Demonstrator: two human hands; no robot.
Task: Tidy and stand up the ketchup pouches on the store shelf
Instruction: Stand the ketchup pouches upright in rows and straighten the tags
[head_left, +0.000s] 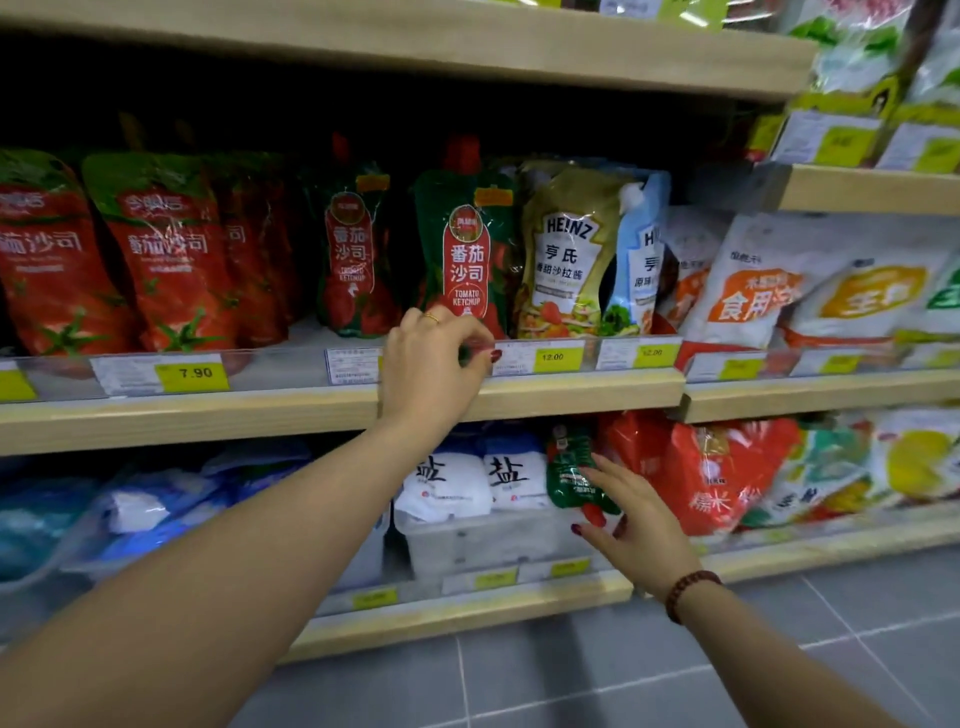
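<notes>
On the middle shelf (208, 415), a green tomato ketchup pouch (465, 244) with a red cap stands upright behind the clear rail. My left hand (434, 374) pinches its lower edge over the rail. A second green pouch (350, 254) stands further back to its left. Several large red ketchup pouches (166, 249) lean at the far left. One shelf down, another green ketchup pouch (569, 467) lies upside down with its red cap pointing down. My right hand (634, 525) grips it from the right.
Heinz salad dressing pouches (569, 249) stand tight against the right of the held upper pouch. White salt bags (452, 483) sit left of the lower pouch and a red bag (717, 467) right of it. Yellow price tags (192, 373) line the rails. Grey floor tiles (571, 675) lie below.
</notes>
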